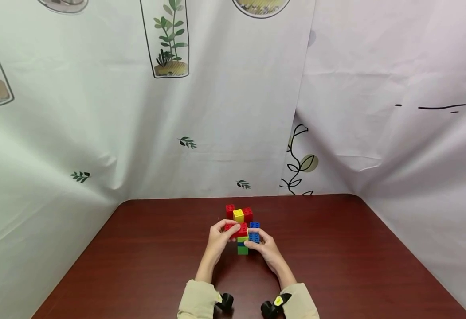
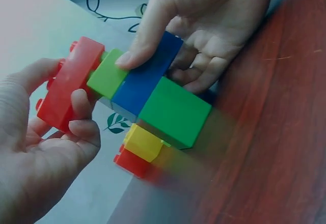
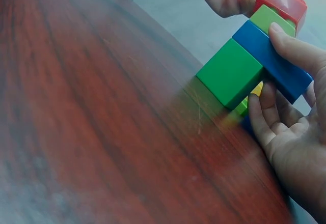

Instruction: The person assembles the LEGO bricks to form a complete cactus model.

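A: What is biggest around you?
B: A pale backdrop point(image 1: 233, 110) printed with plants hangs behind your red-brown worktop point(image 1: 149, 261)

A: And your hands?
B: Your left hand point(image 1: 217, 241) pinches a red brick point(image 2: 71, 84), thumb and fingers apart only by the brick's width; your right hand point(image 1: 270, 251) grips the blue brick point(image 2: 142, 89), thumb across its near face, the other fingers bent around the other side

A: Where is your stack?
B: Your brick stack point(image 1: 242, 239) is in from the middle of the worktop's far edge, well apart from both far corners. Upward, you have the green brick point(image 2: 175, 112), the blue brick jutting right, the lime-green brick point(image 2: 108, 76), then the red brick jutting left; whether that one is pressed fully home, you cannot tell

A: Anything beyond?
B: Nearer the far edge, you have a yellow brick point(image 1: 238, 215) between a left red block point(image 1: 230, 210) and a right red block point(image 1: 248, 215)
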A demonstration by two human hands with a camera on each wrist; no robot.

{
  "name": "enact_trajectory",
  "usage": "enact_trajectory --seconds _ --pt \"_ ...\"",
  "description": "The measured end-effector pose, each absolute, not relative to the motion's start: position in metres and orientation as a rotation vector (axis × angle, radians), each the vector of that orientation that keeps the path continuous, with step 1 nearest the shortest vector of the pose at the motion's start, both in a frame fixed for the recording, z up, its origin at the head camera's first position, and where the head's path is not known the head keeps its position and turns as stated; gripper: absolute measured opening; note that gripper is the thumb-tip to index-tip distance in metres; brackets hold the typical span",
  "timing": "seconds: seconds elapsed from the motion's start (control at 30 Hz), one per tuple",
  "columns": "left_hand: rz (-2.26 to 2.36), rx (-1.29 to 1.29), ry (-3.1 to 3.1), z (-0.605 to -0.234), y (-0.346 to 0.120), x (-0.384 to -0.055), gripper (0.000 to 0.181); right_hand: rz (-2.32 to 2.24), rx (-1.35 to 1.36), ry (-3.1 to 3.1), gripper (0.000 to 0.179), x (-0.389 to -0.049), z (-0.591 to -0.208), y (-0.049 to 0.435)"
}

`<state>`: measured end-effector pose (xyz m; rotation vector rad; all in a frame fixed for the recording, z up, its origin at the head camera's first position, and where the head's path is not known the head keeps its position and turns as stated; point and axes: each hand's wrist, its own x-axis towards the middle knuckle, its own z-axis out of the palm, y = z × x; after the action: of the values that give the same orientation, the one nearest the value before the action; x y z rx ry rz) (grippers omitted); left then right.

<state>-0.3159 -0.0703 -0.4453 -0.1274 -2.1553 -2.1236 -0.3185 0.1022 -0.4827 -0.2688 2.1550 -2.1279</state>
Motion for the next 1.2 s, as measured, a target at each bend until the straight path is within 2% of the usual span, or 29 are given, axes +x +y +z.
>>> enact_trajectory --seconds 0.4,0.73,1.2 --pt "-2.075 -0.172 -2.289 -0.427 -0.076 -0.308 0.031 -2.114 -0.31 2.141 0.045 -0.319 -0.482 0.103" --pt "-2.092 -0.155 -2.34 -0.428 -0.081 -0.312 0.033 -2.106 -0.363 2.138 0.042 -0.319 -0.487 0.103" --pt "-1.962 -0.281 -2.481 -0.418 -0.087 -0.315 0.031 -2.06 -0.365 2.165 0.044 -0.318 -0.484 0.101"
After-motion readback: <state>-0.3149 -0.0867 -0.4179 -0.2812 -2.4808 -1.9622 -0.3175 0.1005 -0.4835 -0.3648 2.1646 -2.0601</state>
